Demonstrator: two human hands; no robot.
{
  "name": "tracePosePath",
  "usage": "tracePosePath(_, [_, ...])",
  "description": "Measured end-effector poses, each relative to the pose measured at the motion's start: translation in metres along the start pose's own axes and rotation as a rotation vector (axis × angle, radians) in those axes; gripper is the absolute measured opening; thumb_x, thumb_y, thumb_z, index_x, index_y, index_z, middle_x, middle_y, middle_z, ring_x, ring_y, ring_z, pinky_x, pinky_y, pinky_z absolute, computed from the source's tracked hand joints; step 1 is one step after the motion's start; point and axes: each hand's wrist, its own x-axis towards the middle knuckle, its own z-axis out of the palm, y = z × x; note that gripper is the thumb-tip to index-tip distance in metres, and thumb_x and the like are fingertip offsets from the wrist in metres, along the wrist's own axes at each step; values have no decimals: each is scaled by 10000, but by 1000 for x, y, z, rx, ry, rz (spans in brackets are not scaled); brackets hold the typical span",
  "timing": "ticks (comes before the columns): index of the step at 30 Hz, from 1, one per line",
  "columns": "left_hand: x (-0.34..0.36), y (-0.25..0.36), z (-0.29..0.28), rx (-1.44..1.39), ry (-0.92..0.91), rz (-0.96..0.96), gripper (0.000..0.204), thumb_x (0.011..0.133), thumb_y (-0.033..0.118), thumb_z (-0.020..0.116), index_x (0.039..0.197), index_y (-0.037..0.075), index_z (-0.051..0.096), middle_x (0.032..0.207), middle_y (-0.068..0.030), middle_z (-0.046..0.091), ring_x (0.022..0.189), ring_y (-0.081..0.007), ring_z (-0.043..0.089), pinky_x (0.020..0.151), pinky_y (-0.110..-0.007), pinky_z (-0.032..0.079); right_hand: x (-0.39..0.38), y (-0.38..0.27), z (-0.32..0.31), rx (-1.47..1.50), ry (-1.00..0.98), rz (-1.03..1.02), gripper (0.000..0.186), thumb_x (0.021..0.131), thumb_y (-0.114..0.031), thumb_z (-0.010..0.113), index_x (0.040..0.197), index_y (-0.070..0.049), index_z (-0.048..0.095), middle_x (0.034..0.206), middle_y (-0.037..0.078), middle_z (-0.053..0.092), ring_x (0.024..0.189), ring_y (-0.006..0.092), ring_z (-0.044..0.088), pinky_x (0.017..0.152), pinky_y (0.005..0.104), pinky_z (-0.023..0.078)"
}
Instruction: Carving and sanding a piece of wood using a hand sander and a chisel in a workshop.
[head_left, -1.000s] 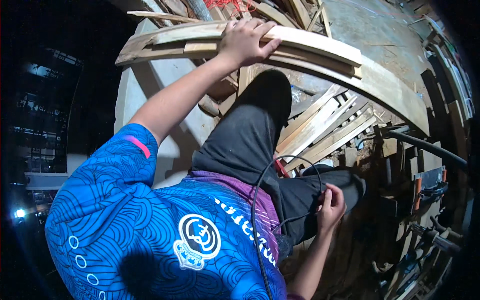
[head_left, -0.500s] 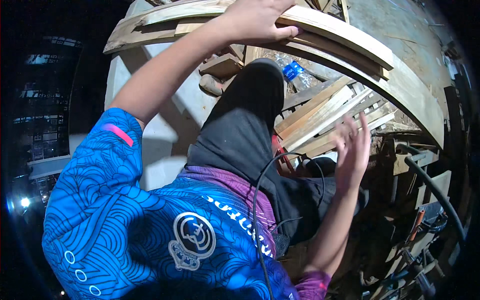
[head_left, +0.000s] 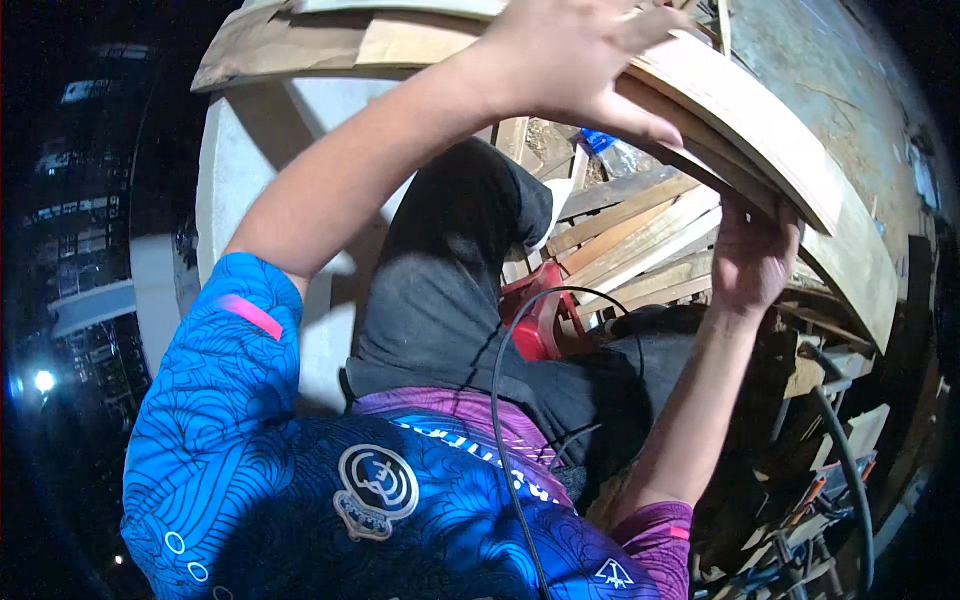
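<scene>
Stacked curved pale wooden boards arch across the top of the head view. My left hand grips them near the middle, fingers spread over the top and thumb along the lower edge. My right hand has its fingers curled under their right part, the fingertips partly hidden. A thin black cable loops over my shirt and dark trouser legs, below and left of my right hand.
A pale block stands left of my legs. A red plastic stool and loose wood strips lie beyond them, with a clear bottle. A thick dark hose and tools are at the lower right.
My right hand has left the cable and risen to the boards, passing through an open pose. My left hand has shifted up and right along with the boards.
</scene>
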Motion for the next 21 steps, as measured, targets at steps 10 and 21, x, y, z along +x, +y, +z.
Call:
tracePosePath(10, [-31, 33, -28, 3, -124, 89, 621, 991, 127, 500, 1583, 189, 322, 1565, -248, 371, 1437, -461, 366, 1122, -783, 204, -33, -21, -2, -19, 118, -104, 365, 1013, -188, 552, 1357, -70, 576, 1366, 212, 589, 1282, 402, 551, 1135, 602, 419])
tracePosePath(21, [-56, 55, 38, 140, 488, 33, 720, 884, 158, 592, 1551, 336, 388, 1506, -112, 453, 1420, -313, 411, 1153, -724, 196, -60, -25, -48, -368, 96, 56, 549, 951, -580, 524, 1403, -269, 538, 1392, 43, 582, 1195, 331, 592, 804, 520, 549])
